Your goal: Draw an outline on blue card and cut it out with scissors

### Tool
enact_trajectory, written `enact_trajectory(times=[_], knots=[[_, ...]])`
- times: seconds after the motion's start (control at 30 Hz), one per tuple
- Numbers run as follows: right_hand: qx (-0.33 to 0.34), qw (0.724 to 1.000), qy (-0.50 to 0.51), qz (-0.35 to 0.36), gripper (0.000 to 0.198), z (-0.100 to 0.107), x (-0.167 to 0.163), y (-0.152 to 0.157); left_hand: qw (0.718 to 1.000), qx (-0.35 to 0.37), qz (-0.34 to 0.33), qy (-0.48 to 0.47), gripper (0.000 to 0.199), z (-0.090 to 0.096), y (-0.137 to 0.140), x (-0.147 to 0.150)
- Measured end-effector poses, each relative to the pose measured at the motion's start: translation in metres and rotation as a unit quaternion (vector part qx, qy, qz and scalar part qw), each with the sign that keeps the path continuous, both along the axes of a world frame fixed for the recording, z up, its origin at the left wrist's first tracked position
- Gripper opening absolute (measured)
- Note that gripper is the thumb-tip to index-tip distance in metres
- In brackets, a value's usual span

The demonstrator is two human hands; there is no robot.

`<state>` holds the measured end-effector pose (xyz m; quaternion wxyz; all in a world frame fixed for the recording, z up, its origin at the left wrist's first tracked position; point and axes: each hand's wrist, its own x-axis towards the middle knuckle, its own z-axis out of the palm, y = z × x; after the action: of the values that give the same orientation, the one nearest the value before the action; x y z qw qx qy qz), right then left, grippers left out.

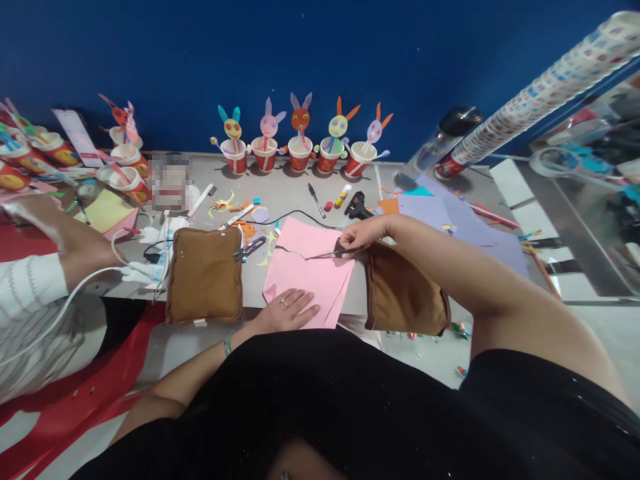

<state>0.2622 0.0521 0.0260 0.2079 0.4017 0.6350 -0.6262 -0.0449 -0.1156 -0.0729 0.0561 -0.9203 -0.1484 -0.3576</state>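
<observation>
Pink paper (pixel 313 283) lies near the table's front edge, with a crooked split running in from its left side. My left hand (pixel 287 310) rests flat on the lower part of the paper, fingers stretched out, a ring on one finger. On the right, my right hand (pixel 357 235) is closed around a thin, dark cutting tool (pixel 327 255). Its narrow point faces left and meets the end of the split. Whether it is a knife or scissors is hidden by the fist. A black glue gun (pixel 357 205) lies just beyond that hand.
Brown cushions (pixel 205 275) flank the paper. Red cups (pixel 300 157) with rabbit faces line the wall. A marker (pixel 316 200), glue stick (pixel 343 196), nippers (pixel 250 248) and scraps lie behind. Purple paper (pixel 465 220), a bottle (pixel 440 143) and stacked cups (pixel 540 93) stand right. Another person's arm (pixel 75 233) reaches in left.
</observation>
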Motion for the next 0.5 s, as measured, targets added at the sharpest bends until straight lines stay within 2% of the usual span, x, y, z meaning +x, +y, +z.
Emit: enact_trajectory(times=[0.17,0.23,0.3,0.4,0.47,0.5], knots=[[0.026,0.999,0.01,-0.015,0.059,0.0,0.0,-0.005,0.999,-0.037,-0.032,-0.023,0.039,0.016,0.007,-0.011],[0.046,0.999,0.01,-0.013,0.056,0.0,0.0,-0.007,0.995,-0.082,-0.036,-0.044,0.043,0.03,0.012,-0.02],[0.071,0.997,0.013,-0.001,0.052,0.001,0.001,-0.009,0.986,-0.158,-0.04,-0.047,0.046,0.049,0.019,-0.033],[0.091,0.995,0.042,0.007,0.047,0.005,0.008,-0.014,0.966,-0.243,0.007,-0.086,0.042,0.077,0.025,-0.059],[0.08,0.993,0.082,-0.007,0.048,0.008,0.013,-0.022,0.95,-0.27,0.071,-0.136,0.037,0.089,0.025,-0.078],[0.074,0.991,0.108,-0.026,0.05,0.011,0.015,-0.028,0.947,-0.25,0.106,-0.174,0.032,0.093,0.024,-0.088]])
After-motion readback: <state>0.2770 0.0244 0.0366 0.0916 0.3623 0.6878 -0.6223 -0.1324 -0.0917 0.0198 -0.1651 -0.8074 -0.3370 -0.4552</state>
